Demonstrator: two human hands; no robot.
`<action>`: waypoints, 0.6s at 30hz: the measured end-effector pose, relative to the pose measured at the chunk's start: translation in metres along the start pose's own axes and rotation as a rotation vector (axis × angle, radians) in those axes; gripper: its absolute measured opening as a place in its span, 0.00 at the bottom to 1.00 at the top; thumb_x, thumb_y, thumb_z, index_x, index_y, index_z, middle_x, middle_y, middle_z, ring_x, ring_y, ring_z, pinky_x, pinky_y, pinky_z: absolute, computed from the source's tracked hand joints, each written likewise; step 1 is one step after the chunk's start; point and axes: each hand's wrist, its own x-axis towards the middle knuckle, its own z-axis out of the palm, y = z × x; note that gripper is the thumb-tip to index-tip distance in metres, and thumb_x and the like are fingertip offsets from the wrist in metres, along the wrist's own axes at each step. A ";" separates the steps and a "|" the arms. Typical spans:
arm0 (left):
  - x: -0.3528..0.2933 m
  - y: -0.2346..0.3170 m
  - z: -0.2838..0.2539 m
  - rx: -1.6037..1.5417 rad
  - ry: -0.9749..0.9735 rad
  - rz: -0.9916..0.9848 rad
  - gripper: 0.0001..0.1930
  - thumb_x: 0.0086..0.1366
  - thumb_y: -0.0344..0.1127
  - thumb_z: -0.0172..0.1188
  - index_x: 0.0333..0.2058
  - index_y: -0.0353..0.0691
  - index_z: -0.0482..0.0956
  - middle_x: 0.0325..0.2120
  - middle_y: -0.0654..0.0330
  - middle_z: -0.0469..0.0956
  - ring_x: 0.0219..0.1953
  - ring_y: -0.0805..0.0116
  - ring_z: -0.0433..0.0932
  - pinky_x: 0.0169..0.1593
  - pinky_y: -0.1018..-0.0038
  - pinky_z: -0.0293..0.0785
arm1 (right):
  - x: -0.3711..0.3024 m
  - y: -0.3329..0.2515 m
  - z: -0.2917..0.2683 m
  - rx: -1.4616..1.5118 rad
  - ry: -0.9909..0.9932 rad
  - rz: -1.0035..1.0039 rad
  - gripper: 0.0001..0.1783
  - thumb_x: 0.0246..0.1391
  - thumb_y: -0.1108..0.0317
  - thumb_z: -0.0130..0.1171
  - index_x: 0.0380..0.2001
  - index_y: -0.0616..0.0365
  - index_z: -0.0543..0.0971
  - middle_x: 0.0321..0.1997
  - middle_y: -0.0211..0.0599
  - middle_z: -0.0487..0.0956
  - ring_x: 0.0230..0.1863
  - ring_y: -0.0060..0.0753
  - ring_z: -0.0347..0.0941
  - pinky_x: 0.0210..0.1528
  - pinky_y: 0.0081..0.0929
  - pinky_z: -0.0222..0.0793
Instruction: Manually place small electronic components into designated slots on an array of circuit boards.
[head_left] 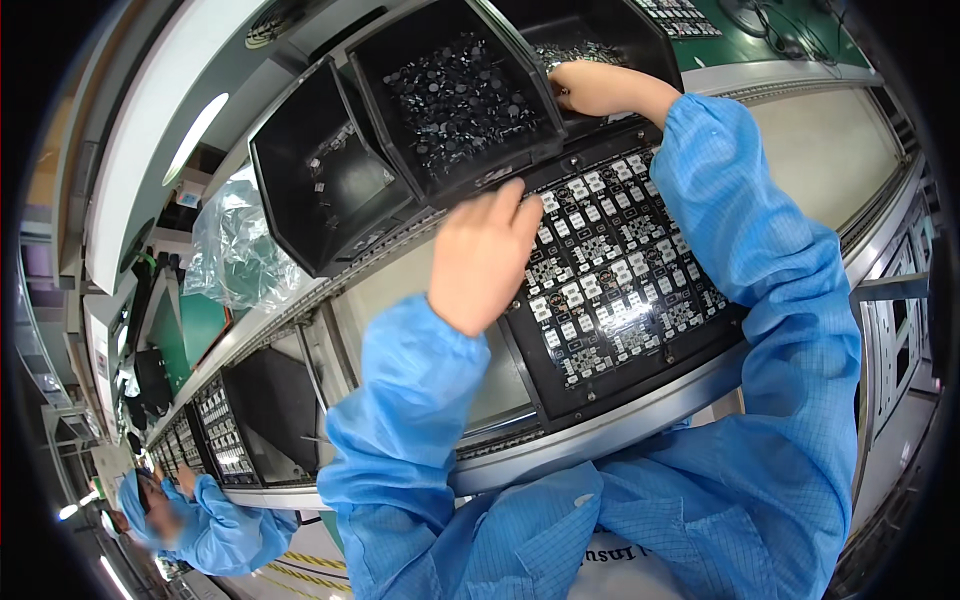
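At the black tray's [545, 375] far left corner, the left hand [483, 255] hovers beside the circuit boards [600, 270] while the right hand [600, 90] reaches into a bin [652, 38], probably kept close for convenience, neither grip being clear.

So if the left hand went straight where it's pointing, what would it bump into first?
The left hand would probably meet the front of the middle black bin first, but the hand's height is hard to judge.
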 end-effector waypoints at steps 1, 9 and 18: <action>0.007 -0.006 -0.008 -0.015 0.094 0.046 0.12 0.49 0.28 0.53 0.36 0.39 0.75 0.35 0.58 0.75 0.32 0.62 0.75 0.36 0.68 0.71 | -0.002 -0.005 -0.001 0.000 -0.005 -0.005 0.13 0.51 0.71 0.56 0.39 0.65 0.77 0.36 0.53 0.80 0.39 0.53 0.76 0.43 0.40 0.71; 0.054 -0.069 -0.002 0.331 -0.390 -0.135 0.06 0.52 0.30 0.57 0.27 0.42 0.82 0.26 0.54 0.79 0.32 0.58 0.79 0.39 0.64 0.72 | -0.007 0.014 -0.010 -0.073 0.444 -0.061 0.07 0.49 0.71 0.60 0.30 0.62 0.81 0.31 0.45 0.81 0.34 0.40 0.80 0.38 0.30 0.75; 0.053 -0.069 0.010 0.328 -0.197 -0.148 0.02 0.50 0.29 0.58 0.22 0.41 0.80 0.21 0.52 0.78 0.30 0.54 0.79 0.37 0.63 0.72 | -0.032 -0.001 -0.028 -0.023 0.480 0.024 0.06 0.42 0.71 0.62 0.26 0.61 0.83 0.23 0.46 0.80 0.25 0.39 0.79 0.30 0.27 0.73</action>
